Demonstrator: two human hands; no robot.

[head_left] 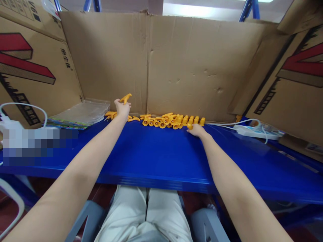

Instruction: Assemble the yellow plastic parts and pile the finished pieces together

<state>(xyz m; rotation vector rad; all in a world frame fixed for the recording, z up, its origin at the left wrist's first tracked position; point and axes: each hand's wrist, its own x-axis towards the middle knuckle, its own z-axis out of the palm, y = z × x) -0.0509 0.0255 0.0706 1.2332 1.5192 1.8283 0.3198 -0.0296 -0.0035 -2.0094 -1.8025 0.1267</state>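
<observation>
My left hand (pixel 122 109) is raised at the back of the blue table, its fingers closed on a yellow forked plastic piece (pixel 125 98). Behind and below this hand lie more yellow forked pieces (pixel 134 118). My right hand (pixel 196 130) rests low at the right end of a row of yellow cup-shaped plastic pieces (pixel 162 124). Its fingers are around one yellow cup-shaped piece (pixel 189 126), partly hidden by the hand. Several cups in the row show their round open ends toward me; others on the right stand close together behind my right hand.
A tall cardboard panel (pixel 191 64) closes off the back of the blue table (pixel 156 154). Printed cardboard boxes stand left (pixel 37 64) and right (pixel 300 87). Clear plastic bags (pixel 85 112) lie at the left. A white power strip (pixel 259 132) with cables sits at the right.
</observation>
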